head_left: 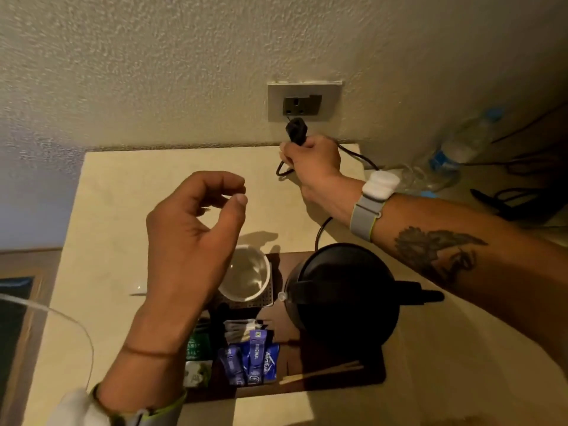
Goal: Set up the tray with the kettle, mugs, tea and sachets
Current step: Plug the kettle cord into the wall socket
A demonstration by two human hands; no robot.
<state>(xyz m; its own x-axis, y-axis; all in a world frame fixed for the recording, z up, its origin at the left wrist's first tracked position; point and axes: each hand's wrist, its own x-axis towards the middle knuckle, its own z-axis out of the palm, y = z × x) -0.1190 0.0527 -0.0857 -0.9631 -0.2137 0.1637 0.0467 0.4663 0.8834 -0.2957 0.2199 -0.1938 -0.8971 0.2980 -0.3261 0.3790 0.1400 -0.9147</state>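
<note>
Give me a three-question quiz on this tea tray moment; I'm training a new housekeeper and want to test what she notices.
1. True or false: the plug is already seated in the wall socket.
2. Which hand holds the plug? A) the left hand B) the right hand C) neither
3. Fill in: on the tray, the blue sachets lie in front of the white ____, to the left of the black kettle.

Key
1. False: the plug is just below the socket, not in it.
2. B: the right hand grips it; the left hovers over the tray, fingers loosely curled and holding nothing.
3. mug
</note>
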